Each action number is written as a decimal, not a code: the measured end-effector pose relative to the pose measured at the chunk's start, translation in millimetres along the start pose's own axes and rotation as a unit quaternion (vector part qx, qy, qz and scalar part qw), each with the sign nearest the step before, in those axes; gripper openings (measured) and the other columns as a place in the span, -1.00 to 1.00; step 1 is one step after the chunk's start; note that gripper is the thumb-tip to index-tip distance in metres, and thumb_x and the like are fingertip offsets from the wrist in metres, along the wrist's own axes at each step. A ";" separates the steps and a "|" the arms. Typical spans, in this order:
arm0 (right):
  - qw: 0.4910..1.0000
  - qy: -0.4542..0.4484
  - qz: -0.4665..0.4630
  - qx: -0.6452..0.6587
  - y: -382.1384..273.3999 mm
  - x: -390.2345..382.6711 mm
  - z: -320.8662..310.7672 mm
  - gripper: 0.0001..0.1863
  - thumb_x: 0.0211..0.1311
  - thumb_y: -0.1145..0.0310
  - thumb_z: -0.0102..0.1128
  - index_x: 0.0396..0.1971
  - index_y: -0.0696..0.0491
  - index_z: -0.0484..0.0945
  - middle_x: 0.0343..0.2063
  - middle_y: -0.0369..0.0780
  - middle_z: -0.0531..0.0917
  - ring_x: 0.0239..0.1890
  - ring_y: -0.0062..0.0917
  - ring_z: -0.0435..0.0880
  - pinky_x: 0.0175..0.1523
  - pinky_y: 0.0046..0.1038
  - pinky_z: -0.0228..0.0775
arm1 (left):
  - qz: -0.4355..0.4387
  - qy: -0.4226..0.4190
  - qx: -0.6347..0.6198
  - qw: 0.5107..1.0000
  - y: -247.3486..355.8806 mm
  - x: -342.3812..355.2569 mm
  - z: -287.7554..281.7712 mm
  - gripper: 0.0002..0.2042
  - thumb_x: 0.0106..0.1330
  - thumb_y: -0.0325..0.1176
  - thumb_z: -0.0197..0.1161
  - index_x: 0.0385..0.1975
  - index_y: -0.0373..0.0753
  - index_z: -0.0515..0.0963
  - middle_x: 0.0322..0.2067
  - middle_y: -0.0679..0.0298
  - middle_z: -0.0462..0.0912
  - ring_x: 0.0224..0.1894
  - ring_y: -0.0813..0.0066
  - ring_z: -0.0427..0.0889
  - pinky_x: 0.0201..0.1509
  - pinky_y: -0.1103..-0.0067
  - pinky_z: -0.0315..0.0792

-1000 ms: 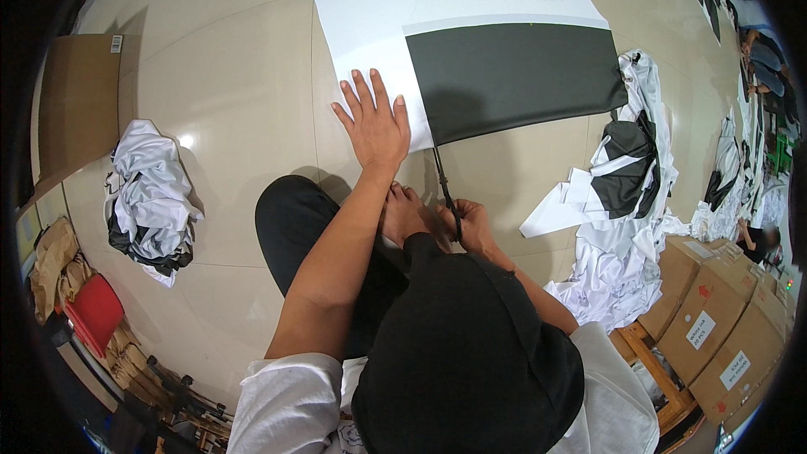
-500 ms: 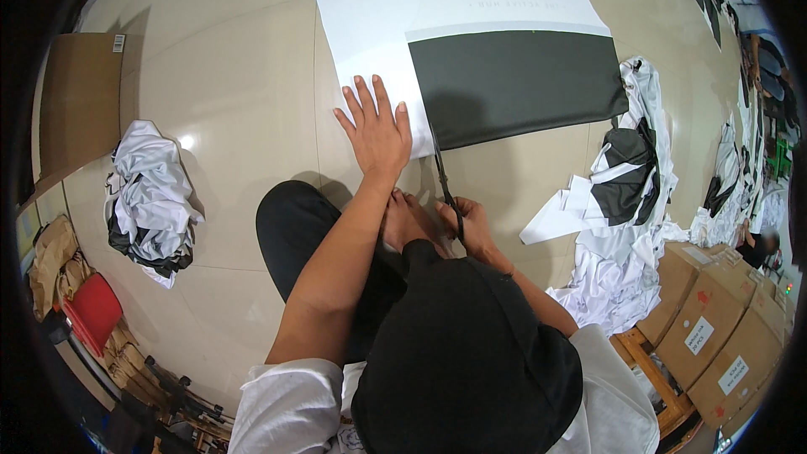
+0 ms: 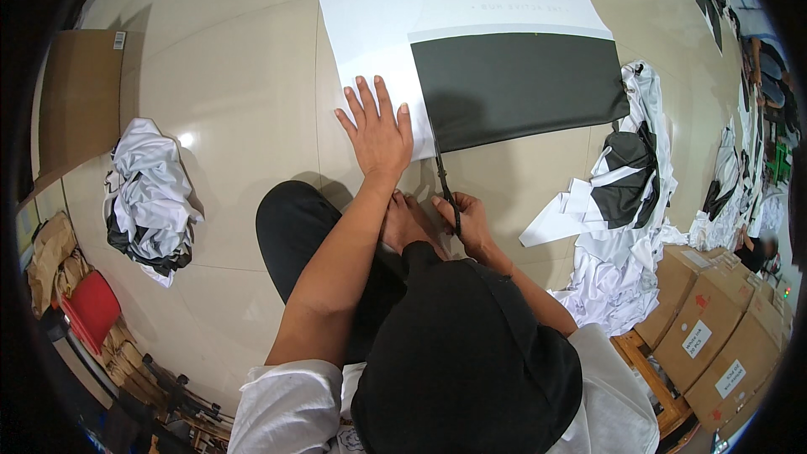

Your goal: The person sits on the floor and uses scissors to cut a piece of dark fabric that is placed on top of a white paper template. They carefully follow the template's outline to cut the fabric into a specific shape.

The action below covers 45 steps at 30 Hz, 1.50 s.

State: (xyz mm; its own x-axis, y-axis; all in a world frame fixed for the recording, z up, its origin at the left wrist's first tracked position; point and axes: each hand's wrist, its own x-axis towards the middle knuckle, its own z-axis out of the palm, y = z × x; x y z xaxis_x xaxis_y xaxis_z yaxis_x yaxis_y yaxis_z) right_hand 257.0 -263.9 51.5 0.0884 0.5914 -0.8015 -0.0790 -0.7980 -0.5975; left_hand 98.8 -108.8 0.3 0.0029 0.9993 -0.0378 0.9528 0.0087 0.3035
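My left hand (image 3: 377,139) lies flat, fingers spread, on the white margin of a large sheet of cloth (image 3: 361,42) with a black panel (image 3: 517,88). My right hand (image 3: 472,223) grips a pair of black scissors (image 3: 443,172) by the handles. Their blades point away from me and meet the sheet's near edge, where the white margin borders the black panel. Faint mirrored lettering shows through the sheet's far white part. My bare feet (image 3: 409,223) are just below the near edge, between my two hands.
A crumpled white and black cloth bundle (image 3: 151,193) lies on the tiled floor at left, near a cardboard panel (image 3: 80,109). White and black scraps (image 3: 618,202) are heaped at right, beside stacked cartons (image 3: 702,315). A red chair (image 3: 91,311) stands at lower left. Other people sit at far right.
The fingers of my right hand have shifted slightly on the scissor handles. My left hand and the sheet stay almost where they were.
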 end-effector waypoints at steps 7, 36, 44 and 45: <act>1.000 -0.004 -0.020 0.001 5.3 4.9 1.0 -0.58 0.33 0.05 0.50 -0.41 0.14 0.65 -0.59 -0.35 0.60 -0.55 -0.70 0.49 -0.44 -0.54 0.26 | 0.001 0.002 -0.002 1.000 -0.1 0.1 -0.1 -0.30 0.68 0.07 -0.20 0.68 -0.18 0.02 0.68 -0.08 -0.10 0.72 -0.17 -0.26 0.69 -0.16 -0.42; 1.000 -0.005 -0.012 -0.008 9.5 3.4 -3.9 -0.66 0.33 0.18 0.47 -0.48 0.14 0.63 -0.59 -0.36 0.60 -0.57 -0.71 0.47 -0.46 -0.54 0.28 | -0.003 -0.007 0.015 1.000 0.8 0.5 0.0 -0.30 0.67 0.07 -0.21 0.68 -0.18 0.01 0.68 -0.07 -0.12 0.72 -0.15 -0.29 0.69 -0.16 -0.40; 1.000 -0.003 -0.010 -0.014 9.3 2.9 -6.2 -0.66 0.32 0.17 0.49 -0.43 0.15 0.67 -0.58 -0.34 0.62 -0.57 -0.70 0.49 -0.47 -0.54 0.29 | 0.000 0.000 0.009 1.000 0.7 0.5 -0.9 -0.30 0.67 0.06 -0.18 0.67 -0.20 0.04 0.67 -0.10 -0.07 0.71 -0.18 -0.24 0.68 -0.17 -0.38; 1.000 -0.003 -0.008 -0.010 7.3 2.4 -5.8 -0.66 0.32 0.16 0.49 -0.43 0.15 0.67 -0.58 -0.35 0.62 -0.57 -0.70 0.49 -0.46 -0.53 0.29 | 0.001 0.001 0.010 1.000 0.5 0.5 -1.1 -0.30 0.67 0.06 -0.17 0.67 -0.20 0.04 0.67 -0.10 -0.07 0.71 -0.18 -0.23 0.68 -0.17 -0.38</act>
State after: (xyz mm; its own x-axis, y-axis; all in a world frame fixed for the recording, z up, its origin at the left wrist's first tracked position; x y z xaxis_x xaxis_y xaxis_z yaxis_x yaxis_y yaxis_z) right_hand 262.4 -269.0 45.3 0.0831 0.6056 -0.7914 -0.0572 -0.7900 -0.6105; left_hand 98.9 -108.3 1.5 0.0041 0.9994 -0.0345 0.9585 0.0059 0.2851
